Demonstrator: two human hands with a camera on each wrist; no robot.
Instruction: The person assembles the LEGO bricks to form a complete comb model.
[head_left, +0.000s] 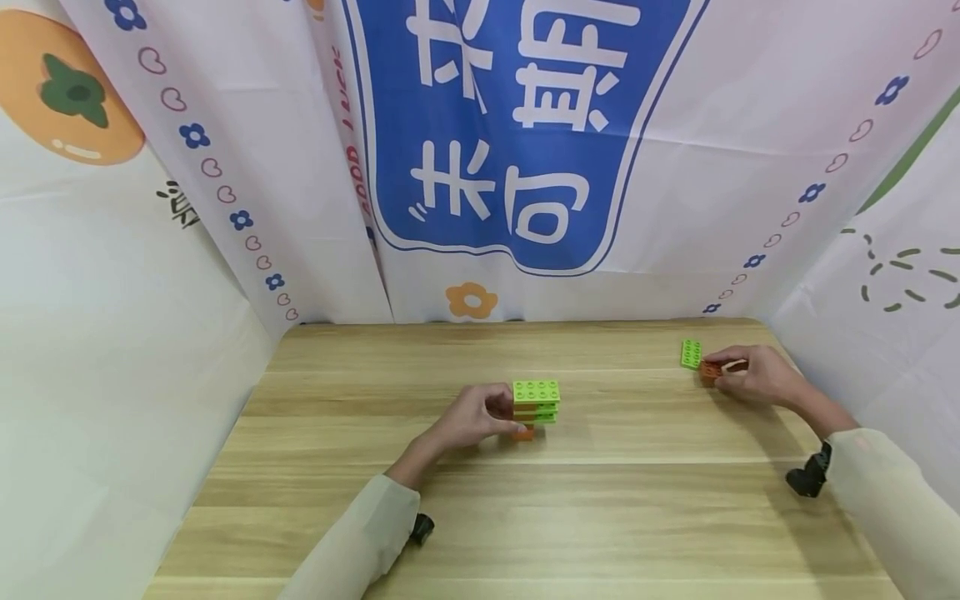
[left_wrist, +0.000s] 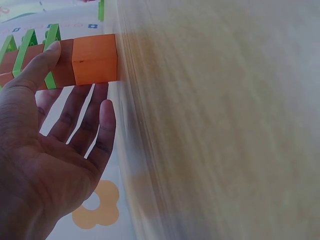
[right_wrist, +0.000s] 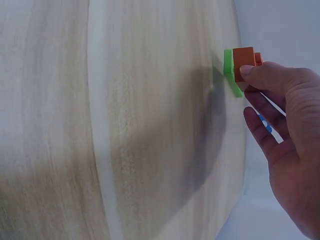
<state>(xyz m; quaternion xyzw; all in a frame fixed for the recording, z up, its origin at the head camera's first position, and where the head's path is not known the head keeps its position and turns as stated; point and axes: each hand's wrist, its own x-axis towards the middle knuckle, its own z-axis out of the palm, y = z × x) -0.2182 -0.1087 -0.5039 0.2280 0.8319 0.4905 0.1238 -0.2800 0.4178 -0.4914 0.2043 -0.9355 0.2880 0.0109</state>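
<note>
Table (head_left: 600, 525): striped wood.
Tower (head_left: 536, 393): green-and-orange, mid-table, gripped by the left hand (head_left: 474, 417).
Orange block (head_left: 708, 373): far right, beside a green block (head_left: 690, 353), pinched by the right hand (head_left: 761, 377).
Handling: likely light, stiff (joints might pop); pinch the sides.

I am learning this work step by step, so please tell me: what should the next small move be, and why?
Probably the right hand should lift the small orange plastic brick it pinches toward the layered orange-and-green plastic stack in the left hand: the stack's colours alternate upward, and its green studded top is bare.
</note>
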